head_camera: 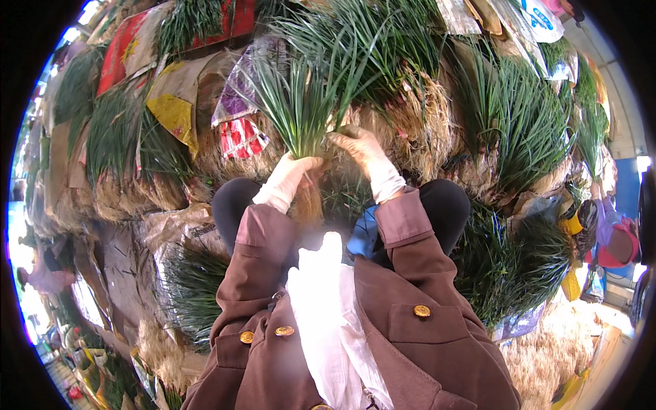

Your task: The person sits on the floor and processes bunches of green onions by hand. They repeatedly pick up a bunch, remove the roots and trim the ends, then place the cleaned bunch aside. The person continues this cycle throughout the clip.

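Observation:
In the head view my left hand is closed around the base of a bunch of green leafy plants, with pale brown roots hanging below the fist. Beside it on the right, my right hand has its fingertips bent against a few long leaves at the bunch's edge; whether they are pinched is hard to see. Both hands look gloved or wrapped in pale material at the wrists. Just beyond the hands lies a large heap of similar plants with long, tangled straw-coloured roots.
More rooted bundles lie to the right and left. Printed sacking, including a yellow piece and a purple piece, covers some. Leafy piles flank my knees. A person in purple is at the far right, another person at far left.

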Available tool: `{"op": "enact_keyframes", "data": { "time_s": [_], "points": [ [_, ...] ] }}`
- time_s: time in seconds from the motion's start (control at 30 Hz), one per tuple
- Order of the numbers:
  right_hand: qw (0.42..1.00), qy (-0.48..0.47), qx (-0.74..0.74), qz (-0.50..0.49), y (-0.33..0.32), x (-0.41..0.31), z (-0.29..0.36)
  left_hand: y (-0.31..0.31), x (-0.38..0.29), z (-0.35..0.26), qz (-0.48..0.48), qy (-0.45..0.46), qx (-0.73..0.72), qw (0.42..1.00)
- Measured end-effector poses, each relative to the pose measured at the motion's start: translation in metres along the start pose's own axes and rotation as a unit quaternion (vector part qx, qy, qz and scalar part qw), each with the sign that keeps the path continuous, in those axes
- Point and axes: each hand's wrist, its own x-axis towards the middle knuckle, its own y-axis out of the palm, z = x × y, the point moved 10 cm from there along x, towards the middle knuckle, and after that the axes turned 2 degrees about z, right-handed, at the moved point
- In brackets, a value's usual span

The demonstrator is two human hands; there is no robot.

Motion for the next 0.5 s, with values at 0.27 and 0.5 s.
{"op": "enact_keyframes", "data": {
  "time_s": [0.27, 0.5],
  "points": [
    [0.746, 0.068, -0.607, -0.267, -0.13, -0.019, 0.048, -0.005, 0.02, -0.003, -0.024, 0.059, -0.082, 0.995],
    [0.864, -0.149, -0.474, -0.079, -0.022, -0.063, 0.053, 0.014, 0.038, 0.024, 0.007, 0.007, -0.067, 0.998]
  ]
}}
